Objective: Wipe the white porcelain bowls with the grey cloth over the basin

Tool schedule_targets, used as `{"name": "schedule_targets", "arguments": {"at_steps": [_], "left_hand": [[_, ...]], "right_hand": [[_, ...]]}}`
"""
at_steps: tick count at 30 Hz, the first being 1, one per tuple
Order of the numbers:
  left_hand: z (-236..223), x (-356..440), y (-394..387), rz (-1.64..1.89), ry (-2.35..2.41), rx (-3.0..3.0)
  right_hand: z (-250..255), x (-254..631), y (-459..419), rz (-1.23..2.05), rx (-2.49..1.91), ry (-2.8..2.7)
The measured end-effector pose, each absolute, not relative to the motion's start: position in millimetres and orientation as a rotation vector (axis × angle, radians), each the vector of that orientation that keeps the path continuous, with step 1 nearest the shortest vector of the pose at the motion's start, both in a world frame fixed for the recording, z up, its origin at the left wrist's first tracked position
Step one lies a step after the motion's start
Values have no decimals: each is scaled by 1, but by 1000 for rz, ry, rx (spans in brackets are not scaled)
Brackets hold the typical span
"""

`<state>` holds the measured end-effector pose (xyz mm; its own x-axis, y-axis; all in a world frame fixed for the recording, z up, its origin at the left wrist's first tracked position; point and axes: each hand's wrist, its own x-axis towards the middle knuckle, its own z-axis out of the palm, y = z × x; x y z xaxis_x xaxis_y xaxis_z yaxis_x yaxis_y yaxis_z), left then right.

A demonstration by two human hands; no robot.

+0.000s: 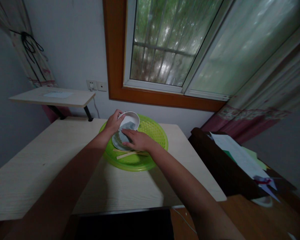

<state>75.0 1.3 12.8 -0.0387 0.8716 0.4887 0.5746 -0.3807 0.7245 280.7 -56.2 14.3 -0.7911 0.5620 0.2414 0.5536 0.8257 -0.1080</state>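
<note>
A green plastic basin sits on the pale wooden table. My left hand grips the rim of a white bowl, tilted on its side over the basin. My right hand presses a grey cloth into the bowl, fingers closed on the cloth. Under the bowl lies a plate. A pair of wooden chopsticks rests in the basin in front of my right hand.
A small raised shelf stands at the table's far left corner. Wall sockets and a window lie behind. A dark cabinet with papers stands to the right. A dark screen lies at the table's near edge.
</note>
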Motion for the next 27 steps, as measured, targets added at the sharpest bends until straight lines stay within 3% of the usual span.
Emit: {"name": "schedule_targets", "arguments": {"at_steps": [12,27], "left_hand": [[7,82,10,1398,1065,1753],[16,78,1,1389,1176,1704]], "right_hand": [[25,284,-49,-459,-1162,-2591],[31,287,-49,-683,-1054,-2554]]}}
